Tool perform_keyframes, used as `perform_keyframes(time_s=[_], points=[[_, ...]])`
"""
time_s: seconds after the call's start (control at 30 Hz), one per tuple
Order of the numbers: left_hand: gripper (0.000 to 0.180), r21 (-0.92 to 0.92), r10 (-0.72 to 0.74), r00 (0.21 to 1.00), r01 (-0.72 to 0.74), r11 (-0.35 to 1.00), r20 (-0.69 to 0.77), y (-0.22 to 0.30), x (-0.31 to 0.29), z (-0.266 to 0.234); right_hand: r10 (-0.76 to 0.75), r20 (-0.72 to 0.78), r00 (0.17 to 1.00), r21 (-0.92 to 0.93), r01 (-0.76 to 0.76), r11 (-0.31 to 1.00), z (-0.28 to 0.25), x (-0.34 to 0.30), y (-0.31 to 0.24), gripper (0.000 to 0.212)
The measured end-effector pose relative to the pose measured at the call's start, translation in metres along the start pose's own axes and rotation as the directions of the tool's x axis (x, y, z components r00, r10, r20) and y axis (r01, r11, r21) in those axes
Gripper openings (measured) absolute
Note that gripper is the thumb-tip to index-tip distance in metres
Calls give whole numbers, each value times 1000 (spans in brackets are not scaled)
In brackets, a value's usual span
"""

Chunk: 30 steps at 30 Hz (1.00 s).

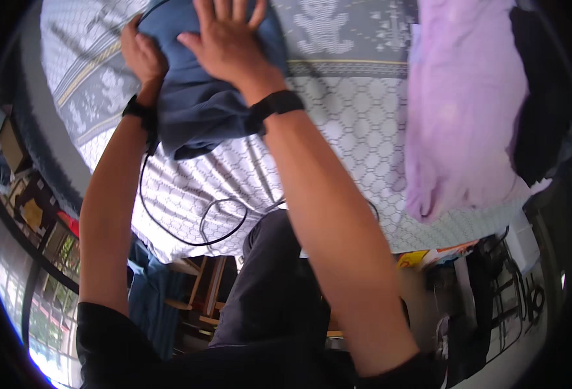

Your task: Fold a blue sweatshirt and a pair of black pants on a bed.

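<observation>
A dark blue-grey garment [198, 97] lies folded into a thick bundle on the bed at the top of the view. Spread flat on top of it is my right hand [231, 45], fingers apart and pressing on the cloth. My left hand [144, 55] rests against the bundle's left edge, its thumb and fingers loosely bent, with no cloth visibly pinched in them. The garment's near end is rumpled in soft folds, and its far end runs out of view. Both wrists wear black bands, and a black cable [162, 223] trails down from the left one.
The bed carries a grey and white patterned sheet [351, 110], wrinkled near my knee. On the right lie a pale lilac garment [461, 123] and a black cloth [545, 97]. Below the bed's near edge are wooden furniture parts [211, 292] and hanging blue cloth [153, 298].
</observation>
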<state>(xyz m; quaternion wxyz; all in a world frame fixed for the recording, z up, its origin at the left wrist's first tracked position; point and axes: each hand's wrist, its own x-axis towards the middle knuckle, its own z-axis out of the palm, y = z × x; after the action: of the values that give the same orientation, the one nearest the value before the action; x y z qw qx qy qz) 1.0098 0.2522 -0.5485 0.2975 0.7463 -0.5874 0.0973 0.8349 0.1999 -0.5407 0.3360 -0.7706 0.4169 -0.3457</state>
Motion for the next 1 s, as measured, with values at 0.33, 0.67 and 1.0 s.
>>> perform_keyframes(time_s=[0.33,0.67,1.0], points=[[53,-2,-81,983,83,997,168,-37,-6,-1,114,163,980,162,-140,977,-42,7,-6,69],[35,227,-18,969,-40,973,248,-31,14,-15,304,-359,882,-593,-467,656,-439,-52,41,95],[49,566,-152,908,-107,817,391,88,15,-58,569,-199,798,-706,-519,482,-446,-51,108,71]])
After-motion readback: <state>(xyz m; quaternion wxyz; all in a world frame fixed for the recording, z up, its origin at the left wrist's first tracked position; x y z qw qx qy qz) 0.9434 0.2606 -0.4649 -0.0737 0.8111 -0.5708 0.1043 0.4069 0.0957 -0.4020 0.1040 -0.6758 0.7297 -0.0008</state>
